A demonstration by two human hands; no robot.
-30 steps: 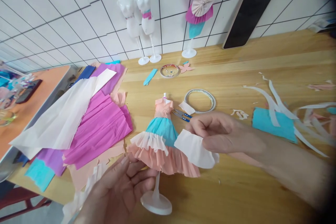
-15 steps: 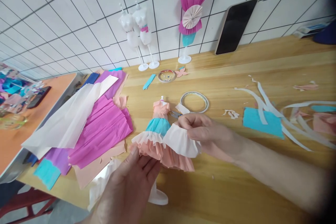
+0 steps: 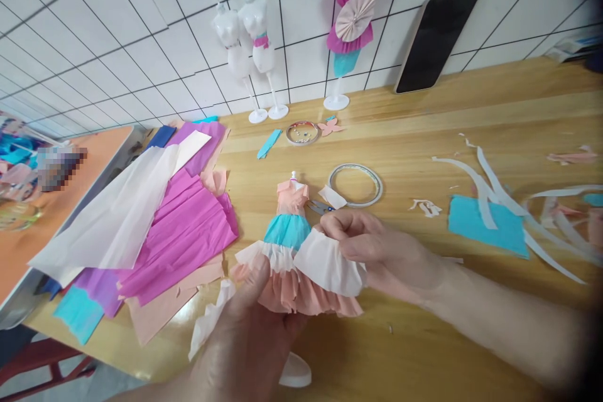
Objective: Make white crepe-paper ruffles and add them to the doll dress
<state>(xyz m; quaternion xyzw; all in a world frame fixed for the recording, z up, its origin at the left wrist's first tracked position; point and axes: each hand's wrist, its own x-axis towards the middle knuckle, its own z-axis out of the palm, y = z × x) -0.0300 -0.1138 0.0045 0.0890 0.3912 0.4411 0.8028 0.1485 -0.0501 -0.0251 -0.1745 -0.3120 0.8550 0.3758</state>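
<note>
A small mannequin in a layered crepe paper dress [image 3: 286,230] lies tilted over the table, with a peach top, blue waist, white ruffle and peach ruffled hem. My left hand [image 3: 252,320] is closed on the dress's skirt, thumb on the white ruffle and fingers beneath it. Between thumb and fingers, my right hand [image 3: 377,245] pinches a gathered white crepe paper strip [image 3: 330,266] that lies against the right side of the skirt. The mannequin's white base [image 3: 296,372] shows below my left wrist. Just above my right hand are small scissors [image 3: 320,206], partly hidden.
Pink crepe paper [image 3: 183,232] and white sheets [image 3: 113,201] are piled at left. A tape roll [image 3: 357,203], bead ring [image 3: 302,142] and blue paper [image 3: 485,226] with white strips lie around. Two bare mannequins [image 3: 258,44], a dressed one [image 3: 348,31] and a phone [image 3: 440,38] stand along the wall.
My left thumb has moved onto the skirt's white ruffle, and that hand now grips the skirt. My right hand still pinches the white strip. The view has shifted slightly.
</note>
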